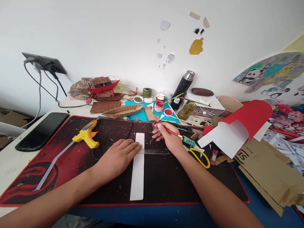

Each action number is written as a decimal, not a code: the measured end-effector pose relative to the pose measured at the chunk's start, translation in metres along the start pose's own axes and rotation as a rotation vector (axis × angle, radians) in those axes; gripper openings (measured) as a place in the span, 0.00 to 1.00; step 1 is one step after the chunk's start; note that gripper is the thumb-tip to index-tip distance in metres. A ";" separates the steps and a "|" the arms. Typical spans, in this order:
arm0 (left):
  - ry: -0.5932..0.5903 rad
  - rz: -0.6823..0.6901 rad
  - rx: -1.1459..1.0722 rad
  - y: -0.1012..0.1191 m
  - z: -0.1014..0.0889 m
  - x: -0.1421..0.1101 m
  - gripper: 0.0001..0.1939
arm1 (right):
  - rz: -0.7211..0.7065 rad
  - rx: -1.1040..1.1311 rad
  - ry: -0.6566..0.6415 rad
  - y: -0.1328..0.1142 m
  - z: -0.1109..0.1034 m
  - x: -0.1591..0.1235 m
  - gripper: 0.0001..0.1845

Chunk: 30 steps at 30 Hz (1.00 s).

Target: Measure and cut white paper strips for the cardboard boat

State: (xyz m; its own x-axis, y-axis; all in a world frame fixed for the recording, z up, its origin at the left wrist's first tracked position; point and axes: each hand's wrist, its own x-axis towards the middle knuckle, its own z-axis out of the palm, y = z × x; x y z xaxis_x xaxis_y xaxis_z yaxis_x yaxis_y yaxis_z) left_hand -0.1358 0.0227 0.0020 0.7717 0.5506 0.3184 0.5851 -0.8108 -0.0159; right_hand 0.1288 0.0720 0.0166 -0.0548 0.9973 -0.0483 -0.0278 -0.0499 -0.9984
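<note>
My left hand (120,156) lies with its fingers flat, pressing on a white paper strip (137,180) and the left part of a clear ruler (156,151). The ruler crosses the strip; its left end is hidden under that hand. Just above the ruler's right end, my right hand (169,136) is closed around a slim red pencil (173,132), held off the mat. To the right of this hand lie yellow-handled scissors (200,158), partly covered by the wrist, and a green utility knife (188,141). A yellow glue gun (88,134) rests left of the strip.
The dark desk mat (166,186) has scattered scraps. A phone (42,131) lies left. Behind stand a cardboard boat (123,111), red paint jar (159,106), glass jar (186,110) and black thermos (182,85). Red card (251,120) curls over flat cardboard (268,164) at right.
</note>
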 end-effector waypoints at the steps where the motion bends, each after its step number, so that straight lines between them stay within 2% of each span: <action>1: -0.001 -0.011 0.001 -0.001 0.003 0.001 0.21 | -0.005 0.003 -0.003 0.000 0.000 0.002 0.32; 9: 0.075 -0.055 -0.034 0.000 0.007 0.000 0.18 | 0.031 -0.020 -0.036 0.011 -0.004 0.003 0.31; 17: 0.065 -0.046 0.026 -0.005 0.005 0.010 0.15 | -0.003 -0.079 -0.022 0.012 -0.010 -0.003 0.26; 24: 0.105 -0.068 0.064 0.015 -0.008 0.005 0.16 | -0.027 -0.207 -0.071 0.016 -0.007 -0.011 0.19; 30: 0.084 -0.027 0.001 0.025 -0.001 -0.002 0.15 | -0.047 -0.229 -0.056 0.013 -0.008 -0.012 0.19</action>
State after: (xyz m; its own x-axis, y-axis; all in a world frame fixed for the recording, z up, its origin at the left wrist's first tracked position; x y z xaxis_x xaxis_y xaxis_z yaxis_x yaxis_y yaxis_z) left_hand -0.1228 0.0015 0.0020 0.7323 0.5534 0.3967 0.6053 -0.7960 -0.0070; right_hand 0.1375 0.0596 0.0038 -0.1145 0.9934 -0.0068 0.1951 0.0158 -0.9807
